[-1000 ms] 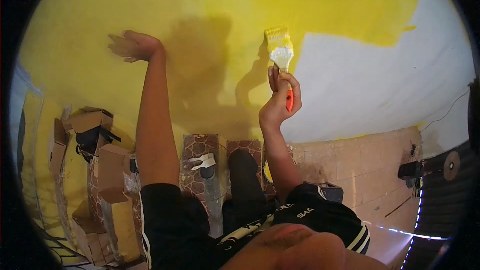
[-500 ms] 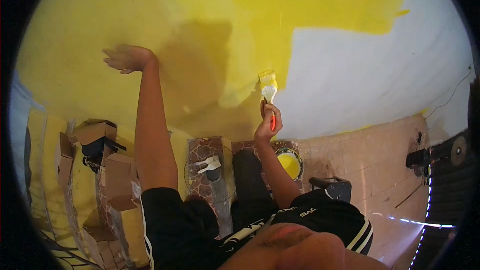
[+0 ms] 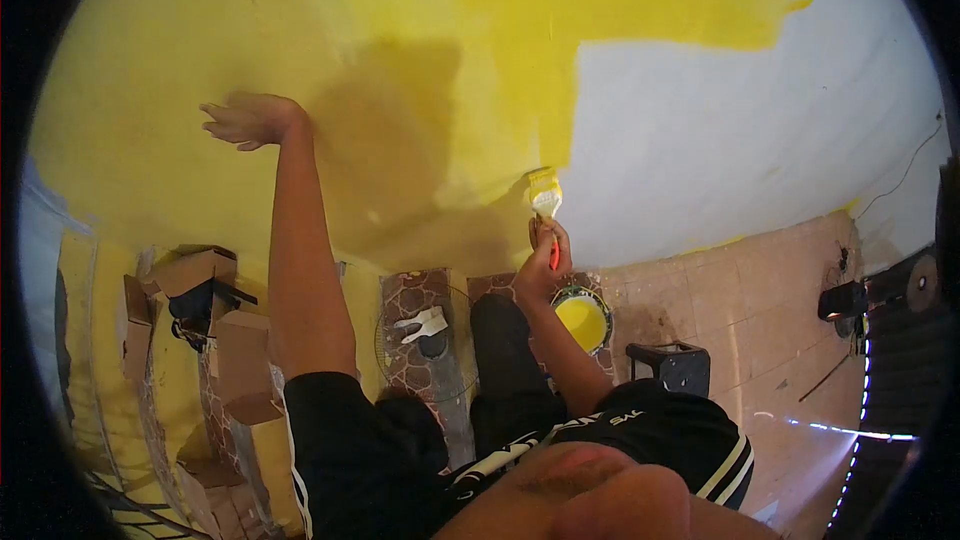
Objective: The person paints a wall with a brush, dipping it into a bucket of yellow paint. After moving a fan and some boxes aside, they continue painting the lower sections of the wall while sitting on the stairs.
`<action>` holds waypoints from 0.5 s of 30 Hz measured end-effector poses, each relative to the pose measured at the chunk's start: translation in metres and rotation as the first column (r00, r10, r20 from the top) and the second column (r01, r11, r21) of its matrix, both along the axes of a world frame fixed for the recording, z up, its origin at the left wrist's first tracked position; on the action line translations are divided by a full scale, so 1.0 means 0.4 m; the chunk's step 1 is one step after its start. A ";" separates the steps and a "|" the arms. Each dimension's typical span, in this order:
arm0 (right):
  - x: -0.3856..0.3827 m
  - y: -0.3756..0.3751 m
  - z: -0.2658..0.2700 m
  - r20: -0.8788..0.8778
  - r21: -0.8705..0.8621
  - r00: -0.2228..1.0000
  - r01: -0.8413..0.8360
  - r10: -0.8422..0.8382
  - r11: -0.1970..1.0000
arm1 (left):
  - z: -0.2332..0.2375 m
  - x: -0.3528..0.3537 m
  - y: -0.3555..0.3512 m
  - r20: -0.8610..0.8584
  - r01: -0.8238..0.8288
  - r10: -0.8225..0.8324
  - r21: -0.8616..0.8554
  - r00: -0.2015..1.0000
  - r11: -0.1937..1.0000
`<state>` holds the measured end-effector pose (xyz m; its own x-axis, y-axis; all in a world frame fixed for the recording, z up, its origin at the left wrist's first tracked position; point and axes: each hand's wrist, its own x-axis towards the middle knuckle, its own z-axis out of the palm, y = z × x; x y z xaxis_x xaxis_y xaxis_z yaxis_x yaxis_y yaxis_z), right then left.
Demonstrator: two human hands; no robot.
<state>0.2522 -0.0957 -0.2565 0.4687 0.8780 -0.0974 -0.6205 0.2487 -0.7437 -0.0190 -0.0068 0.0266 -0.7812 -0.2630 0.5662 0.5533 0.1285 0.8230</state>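
Observation:
My right hand [image 3: 543, 262] is closed round the orange-red handle of a paintbrush [image 3: 546, 196]. Its yellow-coated bristles point up at the wall [image 3: 680, 140], by the lower edge of a fresh yellow strip. To the right of that strip the wall is white. Over on the left, my left hand [image 3: 250, 122] has its fingers stretched out and appears to rest against the painted yellow part. Below my right hand stands a bucket [image 3: 583, 322] of yellow paint, partly hidden by my forearm.
A second, white-stained brush [image 3: 420, 325] lies on a round wire grille near my legs. Cardboard boxes [image 3: 245, 360] stand at lower left. Right of the bucket is a black stool-like object [image 3: 672, 368] on the tiled floor [image 3: 740, 310]. A fan [image 3: 915, 290] is at far right.
My right hand and the paintbrush have moved down a little along the wall. The left hand keeps nearly the same place, and the view has shifted slightly.

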 end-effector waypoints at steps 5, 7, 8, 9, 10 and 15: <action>-0.013 0.016 0.032 -0.043 0.014 0.999 0.002 -0.001 1.000 | 0.012 0.013 -0.007 0.009 0.011 -0.011 -0.012 1.000 1.000; -0.020 0.021 0.038 -0.044 0.011 0.999 0.000 0.001 1.000 | 0.006 0.010 0.001 -0.027 -0.012 0.012 -0.009 1.000 1.000; -0.026 0.023 0.040 -0.048 0.022 0.999 0.019 -0.018 1.000 | 0.000 0.008 0.002 -0.060 -0.029 0.029 -0.008 0.998 1.000; -0.028 0.026 0.043 -0.052 0.032 0.998 0.040 -0.038 0.999 | 0.001 0.011 -0.002 -0.058 -0.031 0.031 -0.010 0.998 0.999; -0.029 0.029 0.048 -0.052 0.032 0.998 0.039 -0.038 0.999 | 0.007 0.013 -0.005 -0.030 -0.008 0.008 -0.011 1.000 1.000; -0.029 0.047 0.075 -0.093 0.087 0.996 0.015 -0.007 0.996 | 0.012 0.033 -0.008 -0.018 0.001 -0.002 -0.032 1.000 0.999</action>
<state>0.2405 -0.0768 -0.2265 0.4707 0.8800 -0.0643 -0.6826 0.3170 -0.6584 -0.0060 -0.0102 0.0314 -0.7713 -0.2433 0.5882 0.5681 0.1536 0.8085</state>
